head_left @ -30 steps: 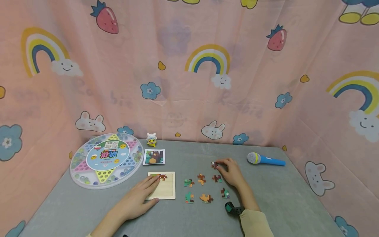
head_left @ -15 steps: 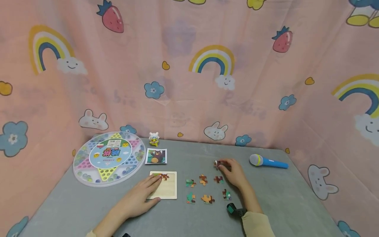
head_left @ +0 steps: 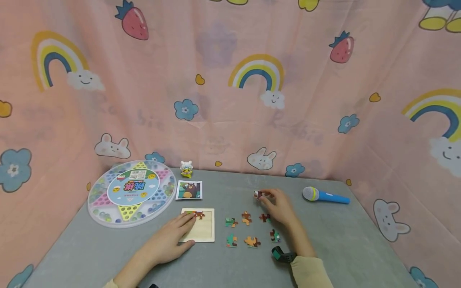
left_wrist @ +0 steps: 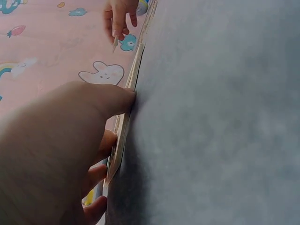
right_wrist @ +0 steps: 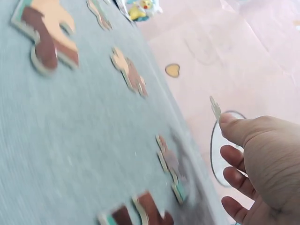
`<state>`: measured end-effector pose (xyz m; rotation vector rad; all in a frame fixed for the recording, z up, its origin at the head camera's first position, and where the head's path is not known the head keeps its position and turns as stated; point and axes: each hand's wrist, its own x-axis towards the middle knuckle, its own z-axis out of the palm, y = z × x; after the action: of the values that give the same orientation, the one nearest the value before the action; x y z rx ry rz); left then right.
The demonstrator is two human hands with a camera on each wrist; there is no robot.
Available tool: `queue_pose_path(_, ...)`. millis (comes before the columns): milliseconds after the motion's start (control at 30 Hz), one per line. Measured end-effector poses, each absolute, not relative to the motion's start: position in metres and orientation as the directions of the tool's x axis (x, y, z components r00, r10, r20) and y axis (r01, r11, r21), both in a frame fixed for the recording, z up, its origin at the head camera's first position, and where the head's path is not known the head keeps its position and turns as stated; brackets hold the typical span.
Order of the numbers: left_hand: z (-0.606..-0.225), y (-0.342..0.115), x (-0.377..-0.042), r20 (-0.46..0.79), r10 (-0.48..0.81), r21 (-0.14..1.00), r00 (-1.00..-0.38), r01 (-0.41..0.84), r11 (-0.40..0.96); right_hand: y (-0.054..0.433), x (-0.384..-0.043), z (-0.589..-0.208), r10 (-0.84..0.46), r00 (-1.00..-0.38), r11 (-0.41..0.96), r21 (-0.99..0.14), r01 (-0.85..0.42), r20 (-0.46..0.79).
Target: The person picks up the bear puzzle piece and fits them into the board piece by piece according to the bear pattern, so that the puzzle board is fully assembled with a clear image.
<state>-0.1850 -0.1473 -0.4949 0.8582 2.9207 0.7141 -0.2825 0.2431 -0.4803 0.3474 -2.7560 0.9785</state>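
My right hand (head_left: 281, 206) pinches a jigsaw piece (head_left: 257, 195) between thumb and fingers, above the far middle of the table. In the right wrist view, this piece (right_wrist: 215, 108) is seen edge-on, raised off the tabletop. My left hand (head_left: 167, 241) rests on the left side of a pale wooden puzzle tray (head_left: 207, 234), fingers extended across it and thumb at its near edge. Inside the tray's top edge lies a brown and green puzzle section (head_left: 199, 215), partly covered by the fingertips. Several loose pieces (head_left: 252, 241) are spread between the tray and my right forearm.
A round marble board game (head_left: 133, 188) stands at the left, beside a bear picture card (head_left: 189, 190) and a small figurine (head_left: 186, 169). A blue toy microphone (head_left: 325, 195) lies at the right. Pink printed cloth (head_left: 216, 132) hangs behind the table (head_left: 342, 240).
My right hand has lifted the jigsaw piece off the table and shifted it slightly left and away from me. The left hand stays on the tray.
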Motion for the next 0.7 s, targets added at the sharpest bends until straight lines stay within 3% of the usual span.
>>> queue_pose_path(700,-0.492,-0.142,-0.186,0.119,0.475,0.432,-0.872,0.476,0.766,0.17,-0.277,-0.481,-0.287,-0.905,0.685,-0.593,-0.422,0.313)
